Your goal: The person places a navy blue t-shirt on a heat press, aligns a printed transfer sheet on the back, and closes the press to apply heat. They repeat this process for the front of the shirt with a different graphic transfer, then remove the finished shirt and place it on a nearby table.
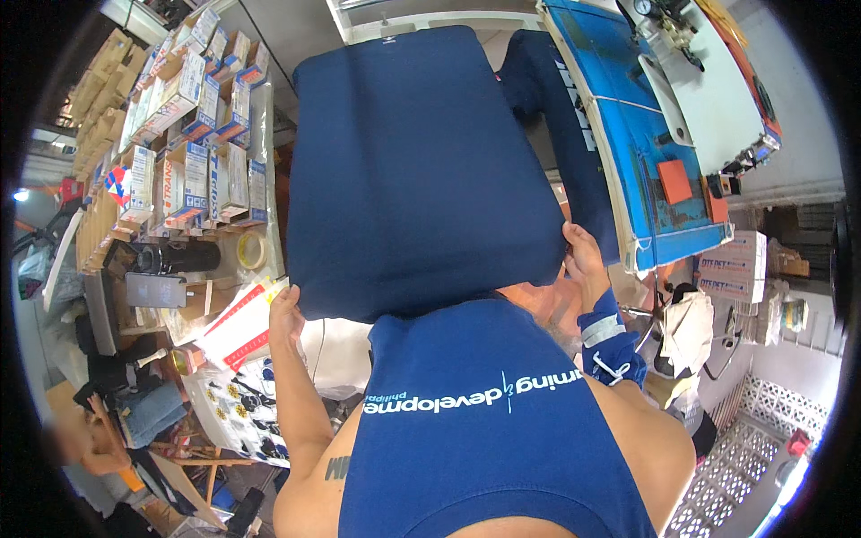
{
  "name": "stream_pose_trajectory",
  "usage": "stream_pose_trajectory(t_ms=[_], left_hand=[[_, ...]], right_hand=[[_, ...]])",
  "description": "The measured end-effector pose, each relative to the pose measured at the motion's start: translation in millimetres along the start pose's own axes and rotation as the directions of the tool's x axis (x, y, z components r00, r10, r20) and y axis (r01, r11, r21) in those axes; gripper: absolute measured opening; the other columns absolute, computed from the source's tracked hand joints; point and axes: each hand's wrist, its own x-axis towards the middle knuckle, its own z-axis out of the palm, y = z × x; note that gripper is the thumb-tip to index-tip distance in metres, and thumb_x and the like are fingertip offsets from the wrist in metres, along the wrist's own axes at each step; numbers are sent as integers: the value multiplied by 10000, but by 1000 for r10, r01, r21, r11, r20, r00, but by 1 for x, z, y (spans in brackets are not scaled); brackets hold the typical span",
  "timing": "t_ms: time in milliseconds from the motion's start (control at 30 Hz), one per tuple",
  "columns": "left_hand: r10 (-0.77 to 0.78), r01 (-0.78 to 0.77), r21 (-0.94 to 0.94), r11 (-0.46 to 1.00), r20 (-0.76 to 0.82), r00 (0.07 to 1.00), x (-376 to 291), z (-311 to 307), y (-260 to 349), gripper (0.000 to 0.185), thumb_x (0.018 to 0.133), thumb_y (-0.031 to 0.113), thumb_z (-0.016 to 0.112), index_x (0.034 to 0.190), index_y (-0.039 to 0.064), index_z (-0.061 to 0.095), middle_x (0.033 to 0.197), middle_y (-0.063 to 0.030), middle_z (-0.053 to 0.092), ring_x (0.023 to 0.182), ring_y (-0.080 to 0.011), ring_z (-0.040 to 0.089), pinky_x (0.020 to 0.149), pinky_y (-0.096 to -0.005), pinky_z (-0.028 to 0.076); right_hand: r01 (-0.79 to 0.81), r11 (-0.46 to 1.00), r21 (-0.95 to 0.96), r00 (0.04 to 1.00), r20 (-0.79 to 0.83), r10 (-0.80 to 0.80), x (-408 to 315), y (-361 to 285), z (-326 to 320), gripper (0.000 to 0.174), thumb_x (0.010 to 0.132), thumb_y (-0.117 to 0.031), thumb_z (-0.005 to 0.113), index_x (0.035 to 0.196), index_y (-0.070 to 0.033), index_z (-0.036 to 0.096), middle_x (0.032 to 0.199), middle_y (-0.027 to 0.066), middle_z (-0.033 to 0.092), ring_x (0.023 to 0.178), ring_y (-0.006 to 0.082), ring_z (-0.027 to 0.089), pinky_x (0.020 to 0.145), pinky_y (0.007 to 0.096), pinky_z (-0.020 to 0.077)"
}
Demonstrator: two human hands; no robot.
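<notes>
A dark navy garment [410, 175] lies spread over a flat, board-like support that hardly shows under it, with a small light mark near its far edge. My left hand [288, 315] grips its near left corner between thumb and fingers. At the near right side, my right hand [582, 252] pinches the edge of the same cloth. Blue fabric with a pale band and a white tie [612, 363] is around my right forearm. Just beyond the garment's right side, a second dark garment [578, 161] with white lettering hangs or lies beside a blue frame.
At the right stands a blue, white-edged frame or table [632, 148] carrying a white machine with a gauge [644, 8]. Printed cardboard boxes [185, 175], a tape roll [251, 251] and a phone-like device [156, 290] are on the left table. Another person [94, 437] is at the lower left.
</notes>
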Motion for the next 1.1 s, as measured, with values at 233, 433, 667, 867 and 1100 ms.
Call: stream_pose_trajectory(t_ms=[233, 433, 667, 867, 1100], left_hand=[[85, -46, -234, 971, 157, 984, 8, -18, -16, 195, 991, 192, 670, 1098, 29, 654, 1112, -105, 729, 996, -209, 701, 896, -351, 560], [19, -16, -12, 1000, 269, 963, 8, -24, -19, 192, 1014, 179, 630, 1136, 32, 651, 1128, -84, 731, 1014, -182, 697, 893, -367, 556], [42, 1, -214, 977, 196, 980, 10, -21, -21, 258, 972, 105, 648, 1225, 60, 620, 1157, -69, 705, 1076, -200, 674, 981, -371, 539], [71, -48, -255, 966, 80, 994, 1, -16, -24, 313, 953, 132, 692, 1230, 19, 597, 1078, -47, 679, 1008, -168, 656, 930, -339, 530], [-39, 49, -183, 982, 57, 998, 12, -24, -27, 308, 945, 118, 691, 1231, 69, 588, 1073, -52, 680, 1021, -196, 655, 916, -379, 544]], right_hand=[[88, 985, 145, 993, -87, -76, -1, -5, 18, 277, 1074, -215, 526, 1184, 11, 642, 1191, 121, 694, 1106, 217, 634, 1034, 342, 465], [60, 996, -59, 996, -61, -64, -2, -10, 15, 292, 1072, -202, 524, 1238, 26, 603, 1180, 130, 681, 1097, 225, 651, 989, 367, 516], [-156, 973, -170, 978, -168, 127, -12, -14, -1, 258, 1052, -189, 550, 1215, -2, 623, 1156, 84, 691, 1042, 177, 655, 908, 341, 536], [-71, 997, 11, 997, -9, 71, -11, -5, 5, 201, 1064, -185, 531, 1193, -59, 620, 1109, 90, 698, 1004, 212, 676, 895, 383, 561], [-117, 986, -122, 982, -165, 96, -12, 0, -7, 194, 1049, -209, 566, 1158, -59, 623, 1007, 35, 677, 904, 147, 654, 827, 294, 545]])
